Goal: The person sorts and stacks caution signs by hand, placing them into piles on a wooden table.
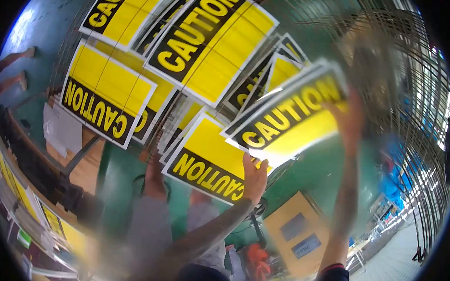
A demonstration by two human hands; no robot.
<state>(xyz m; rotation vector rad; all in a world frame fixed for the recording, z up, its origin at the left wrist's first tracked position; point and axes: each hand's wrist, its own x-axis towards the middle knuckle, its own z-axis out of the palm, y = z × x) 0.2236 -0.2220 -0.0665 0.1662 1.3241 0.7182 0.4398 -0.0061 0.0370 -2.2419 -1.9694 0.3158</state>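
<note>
Motion blur is smearing the right hand [350, 121], gripping a yellow-and-black CAUTION sign [291, 118] at three o'clock, while the left hand [255, 178] is grasping its six o'clock edge.

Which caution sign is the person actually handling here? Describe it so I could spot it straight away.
Start from the wire rack hung with yellow-and-black signs. Right of centre, both hands hold the caution sign: the left hand under its lower edge, the right hand at its right end. Unlike its sharp neighbours, it is motion-blurred and tilted up to the right.
</note>
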